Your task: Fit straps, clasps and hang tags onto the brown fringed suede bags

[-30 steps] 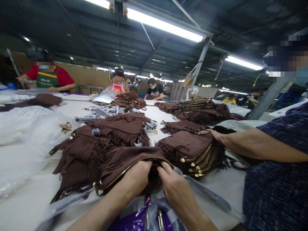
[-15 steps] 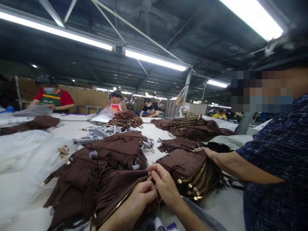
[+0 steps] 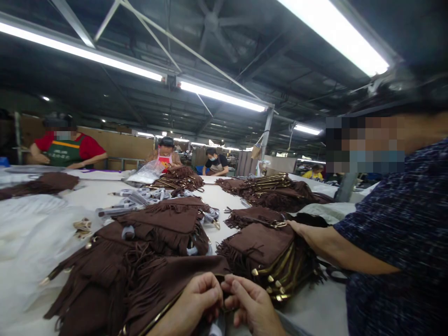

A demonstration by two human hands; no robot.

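Note:
A brown fringed bag (image 3: 171,282) with a gold zip along its near edge lies in front of me. At its right corner my left hand (image 3: 199,296) is closed, thumb and forefinger pinching the edge. Just right of it my right hand (image 3: 250,298) is closed too, its fingertips pinching the same corner. A small dark loop shows between the two hands; its details are mostly hidden by the fingers. Beneath the hands a strip of grey wrapping (image 3: 217,326) is partly visible.
A stack of brown bags (image 3: 264,247) stands to my right, with a co-worker's hand (image 3: 297,228) on it. More brown bags (image 3: 168,217), wrapped hardware (image 3: 135,197) and clear plastic (image 3: 31,242) cover the white table (image 3: 93,191). Several people work farther back.
Both hands have come lower in view, and the right hand has turned from reaching over the left to sitting beside it. The view has tilted up slightly.

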